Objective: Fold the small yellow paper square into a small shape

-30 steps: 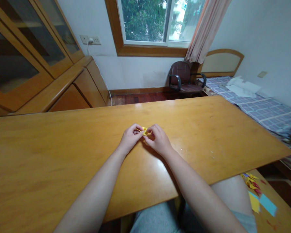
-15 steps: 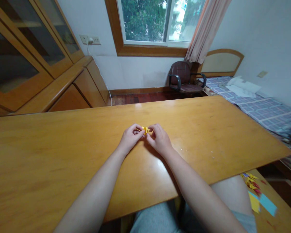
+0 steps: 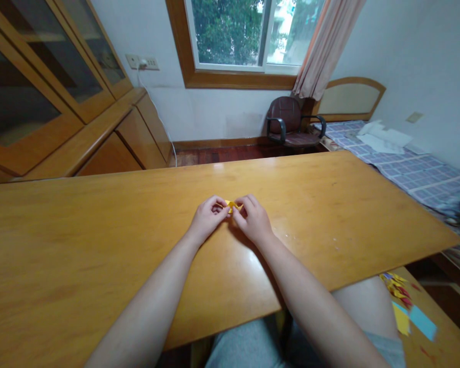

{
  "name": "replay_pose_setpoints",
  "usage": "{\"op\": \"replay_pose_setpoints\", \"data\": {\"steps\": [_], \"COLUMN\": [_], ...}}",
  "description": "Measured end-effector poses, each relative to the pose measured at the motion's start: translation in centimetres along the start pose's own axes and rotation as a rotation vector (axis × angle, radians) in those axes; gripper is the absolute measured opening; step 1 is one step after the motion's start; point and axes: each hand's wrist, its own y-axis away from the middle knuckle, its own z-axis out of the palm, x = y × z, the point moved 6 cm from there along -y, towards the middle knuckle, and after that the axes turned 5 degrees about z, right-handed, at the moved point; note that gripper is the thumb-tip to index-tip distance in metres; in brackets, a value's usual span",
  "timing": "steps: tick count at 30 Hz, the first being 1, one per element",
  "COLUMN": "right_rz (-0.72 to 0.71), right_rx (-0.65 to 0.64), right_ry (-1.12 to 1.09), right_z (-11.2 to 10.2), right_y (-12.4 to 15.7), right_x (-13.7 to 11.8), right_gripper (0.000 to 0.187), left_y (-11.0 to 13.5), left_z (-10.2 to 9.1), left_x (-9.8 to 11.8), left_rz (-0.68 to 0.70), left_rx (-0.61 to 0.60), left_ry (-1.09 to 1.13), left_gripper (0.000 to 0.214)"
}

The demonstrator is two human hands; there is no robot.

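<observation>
A small piece of folded yellow paper (image 3: pixel 232 205) is held between my two hands, just above the middle of the wooden table (image 3: pixel 99 245). My left hand (image 3: pixel 210 214) pinches its left side between thumb and fingers. On the other side, my right hand (image 3: pixel 252 217) has thumb and fingertips closed on the paper's right part. The thumbs sit close together at the near side. My fingers cover much of the paper, so its full shape is hidden.
At lower right, a bench (image 3: pixel 444 352) beside my leg bears a pile of yellow and red folded papers (image 3: pixel 396 289), a yellow sheet (image 3: pixel 401 319) and a blue sheet (image 3: pixel 423 322). Beyond the table stand a brown armchair (image 3: pixel 287 120), a bed (image 3: pixel 417 163) and a cabinet (image 3: pixel 118 135).
My right thumb has moved up onto the yellow paper, closer to the left thumb. The paper now looks more spread out between the hands. The arms have barely moved.
</observation>
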Motion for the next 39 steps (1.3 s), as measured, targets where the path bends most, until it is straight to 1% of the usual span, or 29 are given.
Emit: {"op": "replay_pose_setpoints", "data": {"steps": [6, 9, 13, 17, 20, 24, 27, 31, 34, 39], "right_rz": [0.063, 0.116, 0.218, 0.237, 0.21, 0.136, 0.095, 0.052, 0.038, 0.021], "right_rx": [0.024, 0.004, -0.024, -0.021, -0.007, 0.004, 0.018, 0.052, 0.067, 0.064], "right_ry": [-0.173, -0.276, -0.439, -0.526, -0.534, -0.512, -0.486, -0.419, -0.378, -0.384], "right_z": [-0.2, 0.1, 0.8, 0.9, 0.6, 0.2, -0.1, -0.5, -0.7, -0.9], "right_y": [-0.3, -0.4, -0.3, -0.2, -0.2, -0.3, -0.3, -0.3, -0.3, -0.4], "right_x": [0.4, 0.8, 1.9, 2.1, 1.8, 1.2, 0.8, 0.5, 0.2, 0.0], "right_gripper": [0.011, 0.015, 0.019, 0.02, 0.017, 0.012, 0.016, 0.02, 0.018, 0.014], "left_y": [0.0, 0.0, 0.0, -0.2, -0.2, 0.0, 0.1, 0.1, 0.1, 0.1], "left_z": [-0.1, -0.2, -0.1, -0.1, -0.1, -0.1, -0.1, -0.2, -0.2, -0.3], "left_x": [0.3, 0.5, 0.0, -0.4, 0.0, 0.8, 1.1, 1.1, 1.0, 1.0], "left_rz": [0.016, 0.03, 0.018, 0.024, 0.031, 0.055, 0.089, 0.124, 0.121, 0.117], "left_rx": [0.01, 0.012, 0.013, 0.024, 0.013, -0.019, -0.036, -0.037, -0.028, -0.022], "left_ry": [-0.008, -0.022, 0.036, 0.048, 0.016, 0.0, -0.011, -0.011, -0.002, -0.006], "left_gripper": [0.023, 0.021, 0.022, 0.025, 0.029, 0.029, 0.026, 0.024, 0.024, 0.025]}}
